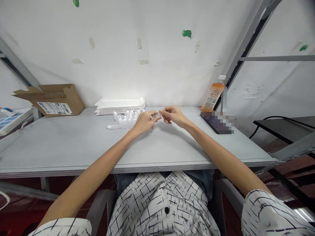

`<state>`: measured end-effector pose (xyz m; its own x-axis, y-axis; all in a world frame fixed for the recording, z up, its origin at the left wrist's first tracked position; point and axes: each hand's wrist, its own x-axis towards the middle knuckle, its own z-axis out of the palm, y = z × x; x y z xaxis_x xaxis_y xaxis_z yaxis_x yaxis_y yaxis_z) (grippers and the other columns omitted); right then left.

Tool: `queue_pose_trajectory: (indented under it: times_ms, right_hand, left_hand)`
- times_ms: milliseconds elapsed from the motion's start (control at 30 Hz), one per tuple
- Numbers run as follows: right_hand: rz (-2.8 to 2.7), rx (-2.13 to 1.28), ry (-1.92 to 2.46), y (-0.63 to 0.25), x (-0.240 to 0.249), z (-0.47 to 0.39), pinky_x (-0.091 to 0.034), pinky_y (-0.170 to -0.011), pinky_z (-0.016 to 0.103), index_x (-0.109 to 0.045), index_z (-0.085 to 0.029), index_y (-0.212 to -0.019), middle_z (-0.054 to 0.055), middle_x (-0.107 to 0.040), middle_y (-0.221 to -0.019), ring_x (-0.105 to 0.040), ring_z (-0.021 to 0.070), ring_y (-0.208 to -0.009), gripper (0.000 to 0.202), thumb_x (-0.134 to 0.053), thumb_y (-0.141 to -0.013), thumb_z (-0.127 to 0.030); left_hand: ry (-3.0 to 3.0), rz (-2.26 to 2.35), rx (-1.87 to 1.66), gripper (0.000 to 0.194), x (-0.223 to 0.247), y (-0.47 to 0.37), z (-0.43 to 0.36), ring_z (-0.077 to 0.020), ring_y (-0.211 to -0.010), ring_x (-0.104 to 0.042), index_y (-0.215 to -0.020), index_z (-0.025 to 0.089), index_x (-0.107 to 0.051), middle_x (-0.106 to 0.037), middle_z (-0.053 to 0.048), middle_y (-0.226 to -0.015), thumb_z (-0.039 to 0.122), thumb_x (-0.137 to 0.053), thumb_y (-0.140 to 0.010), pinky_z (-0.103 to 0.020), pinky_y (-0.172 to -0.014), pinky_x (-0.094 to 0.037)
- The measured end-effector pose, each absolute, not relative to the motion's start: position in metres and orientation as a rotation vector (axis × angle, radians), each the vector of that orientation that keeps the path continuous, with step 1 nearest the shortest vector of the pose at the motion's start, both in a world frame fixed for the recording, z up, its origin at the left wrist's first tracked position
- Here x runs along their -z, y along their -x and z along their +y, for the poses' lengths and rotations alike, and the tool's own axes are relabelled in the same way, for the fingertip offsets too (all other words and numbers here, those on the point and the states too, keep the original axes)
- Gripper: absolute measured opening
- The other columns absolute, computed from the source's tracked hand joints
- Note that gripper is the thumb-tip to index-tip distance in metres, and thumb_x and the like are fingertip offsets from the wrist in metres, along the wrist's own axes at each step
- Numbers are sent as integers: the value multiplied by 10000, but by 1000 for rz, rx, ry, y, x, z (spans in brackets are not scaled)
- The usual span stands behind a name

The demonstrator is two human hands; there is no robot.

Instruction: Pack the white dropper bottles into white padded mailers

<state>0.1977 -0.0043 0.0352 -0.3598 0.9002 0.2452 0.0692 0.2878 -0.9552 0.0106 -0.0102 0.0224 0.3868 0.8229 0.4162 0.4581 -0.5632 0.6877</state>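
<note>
Above the grey table, my left hand (pixel 145 122) is closed on a small, pale, see-through piece (pixel 156 115), held between the fingers. The thumb and forefinger of my right hand (pixel 173 116) are pinched together at the right end of this piece. It is too small and too far covered by fingers to tell its kind. Just left of my left hand stands a group of small white bottle-shaped items (pixel 126 120) with thin loops at their tops. One similar white item (pixel 113 127) lies on its side at the group's left edge.
A stack of white flat sheets or trays (pixel 118 105) lies against the wall. An open cardboard box (pixel 57 100) stands at the back left of the table (pixel 73 147). At the right are an orange drink bottle (pixel 213 95) and a dark, blurred flat device (pixel 217 123).
</note>
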Motion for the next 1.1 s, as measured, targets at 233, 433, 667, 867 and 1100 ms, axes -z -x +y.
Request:
queue_pose_trajectory:
  times_ms: [233, 433, 667, 867, 1100]
  right_hand:
    - [-1812, -1192, 762, -207, -46, -8, -445, -439, 210, -634, -154, -829, 27, -610, -736, -548, 107, -615, 341, -776, -782, -461]
    - [-1817, -1100, 897, -209, -46, -7, -487, -452, 233, -656, -137, -809, 38, -609, -663, -596, 137, -609, 328, -761, -791, -448]
    - [-1865, -1076, 870, -211, -45, -6, -504, -461, 219, -671, -148, -871, 66, -668, -775, -662, 170, -720, 255, -748, -800, -381]
    - [-1884, -1117, 776, -218, -49, -3, -586, -615, 302, -710, -138, -951, 64, -715, -788, -694, 198, -785, 285, -767, -764, -346]
    - [-1829, -1023, 791, -221, -56, -5, -565, -853, 386, -769, -157, -903, 42, -731, -788, -709, 208, -833, 254, -813, -683, -277]
  left_hand:
    - [-1704, 858, -762, 525, -32, -11, -14, -179, -511, -665, -859, 132, -599, -624, -40, -710, 656, -588, -847, -286, -489, -529]
    - [-2170, 1095, -1038, 342, -23, -10, -10, -60, -458, -545, -1069, 208, -565, -660, -4, -903, 434, -685, -842, -224, -530, -461]
    - [-1788, 881, -766, 373, -23, -9, -7, -107, -409, -572, -910, 169, -533, -588, -4, -743, 541, -506, -924, -217, -364, -358]
    - [-1524, 746, -782, 372, -27, -7, -8, -59, -374, -421, -884, 148, -597, -416, 55, -599, 520, -581, -889, -199, -381, -322]
    - [-1304, 705, -743, 344, -34, -7, -8, -24, -347, -188, -868, 147, -623, -266, 84, -557, 480, -546, -912, -173, -350, -182]
